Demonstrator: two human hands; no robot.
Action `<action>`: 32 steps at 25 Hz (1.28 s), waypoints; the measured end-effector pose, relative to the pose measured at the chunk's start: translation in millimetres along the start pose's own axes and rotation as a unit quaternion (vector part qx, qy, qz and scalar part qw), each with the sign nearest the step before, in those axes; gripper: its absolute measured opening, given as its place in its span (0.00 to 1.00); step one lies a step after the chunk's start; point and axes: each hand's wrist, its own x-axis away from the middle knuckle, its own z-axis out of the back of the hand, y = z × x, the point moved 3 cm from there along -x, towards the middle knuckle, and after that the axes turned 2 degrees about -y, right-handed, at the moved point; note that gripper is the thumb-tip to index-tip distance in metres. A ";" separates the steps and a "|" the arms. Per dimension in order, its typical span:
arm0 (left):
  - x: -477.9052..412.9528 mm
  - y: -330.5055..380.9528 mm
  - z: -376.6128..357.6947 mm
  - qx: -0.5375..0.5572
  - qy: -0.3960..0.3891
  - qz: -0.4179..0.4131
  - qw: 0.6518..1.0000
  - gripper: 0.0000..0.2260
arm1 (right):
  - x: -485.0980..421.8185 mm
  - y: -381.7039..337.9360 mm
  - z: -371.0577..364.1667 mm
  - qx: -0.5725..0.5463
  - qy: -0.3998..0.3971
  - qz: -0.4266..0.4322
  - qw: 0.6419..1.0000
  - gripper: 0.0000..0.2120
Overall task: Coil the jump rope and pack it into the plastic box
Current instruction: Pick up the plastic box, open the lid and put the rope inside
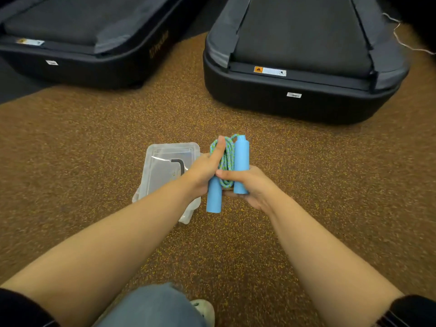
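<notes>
The jump rope (227, 159) is bundled into a tight coil of blue-green cord between its two light blue handles (241, 161), held above the floor. My left hand (203, 173) grips the bundle from the left, thumb pressed along the cord. My right hand (247, 185) cups it from below and the right, thumb across the middle. One handle (214, 197) sticks out downward. The clear plastic box (165, 171) lies on the floor just left of the bundle, partly hidden by my left forearm.
Brown speckled rubber floor (306, 185) all around. Two dark treadmill ends stand ahead, one at upper left (82, 55) and one at upper right (295, 90). A thin white cord (401, 36) trails at far right. My knee and shoe (205, 310) show at the bottom.
</notes>
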 end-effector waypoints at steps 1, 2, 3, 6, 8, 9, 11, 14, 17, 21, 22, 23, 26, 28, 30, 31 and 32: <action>-3.1 -5.9 3.5 -0.002 -0.005 0.011 1.000 0.26 | -4.6 7.3 0.7 -0.011 0.005 -0.003 1.000 0.09; -6.0 -11.6 5.9 -0.003 -0.011 0.023 1.000 0.26 | -9.1 13.6 1.5 -0.014 0.012 -0.002 1.000 0.10; -9.1 -16.6 8.3 0.000 -0.018 0.035 0.999 0.25 | -13.9 19.2 2.0 -0.010 0.023 0.001 1.000 0.11; -15.1 -20.5 14.7 0.000 -0.047 0.063 0.997 0.21 | -27.0 30.4 -0.1 0.003 0.050 0.011 0.999 0.12; -19.2 -19.7 20.3 -0.008 -0.047 0.074 0.996 0.19 | -35.8 34.1 -3.7 -0.003 0.054 0.011 0.998 0.11; -20.2 -19.0 23.8 -0.013 -0.039 0.076 0.996 0.18 | -40.8 35.5 -5.8 -0.005 0.058 0.008 0.998 0.10; -23.6 -19.4 34.5 -0.029 -0.017 0.070 0.997 0.17 | -52.2 39.3 -9.7 -0.009 0.061 -0.004 0.998 0.09; -27.2 -21.6 64.6 -0.059 0.041 0.056 0.996 0.17 | -70.6 45.6 -10.2 -0.012 0.072 -0.019 0.997 0.09; -30.3 -25.0 107.6 -0.053 0.152 0.026 0.987 0.21 | -84.4 53.3 -3.3 -0.009 0.098 -0.030 0.995 0.09; -28.9 -26.1 151.3 -0.190 0.292 -0.038 0.936 0.17 | -97.4 69.4 4.3 -0.007 0.134 -0.037 0.990 0.09; -29.4 -28.5 161.7 -0.251 0.317 -0.047 0.914 0.17 | -100.9 72.4 5.7 -0.003 0.143 -0.039 0.989 0.09; -30.0 -32.0 173.2 -0.298 0.345 -0.053 0.888 0.18 | -104.8 74.3 6.7 -0.001 0.150 -0.038 0.988 0.10; -28.2 -43.9 199.3 -0.361 0.430 -0.012 0.827 0.24 | -116.8 79.9 5.6 -0.009 0.156 -0.038 0.987 0.10; -23.2 -48.5 210.8 -0.363 0.463 0.040 0.808 0.27 | -121.3 83.1 2.2 -0.011 0.156 -0.042 0.987 0.10; -19.9 -55.2 222.9 -0.358 0.467 0.070 0.805 0.31 | -125.2 87.0 0.3 -0.012 0.154 -0.052 0.987 0.10; -17.9 -59.7 229.1 -0.357 0.460 0.083 0.809 0.34 | -127.2 89.4 0.5 -0.017 0.157 -0.058 0.986 0.10; -16.7 -64.0 233.1 -0.343 0.448 0.092 0.821 0.36 | -129.1 90.8 0.8 -0.026 0.161 -0.061 0.985 0.10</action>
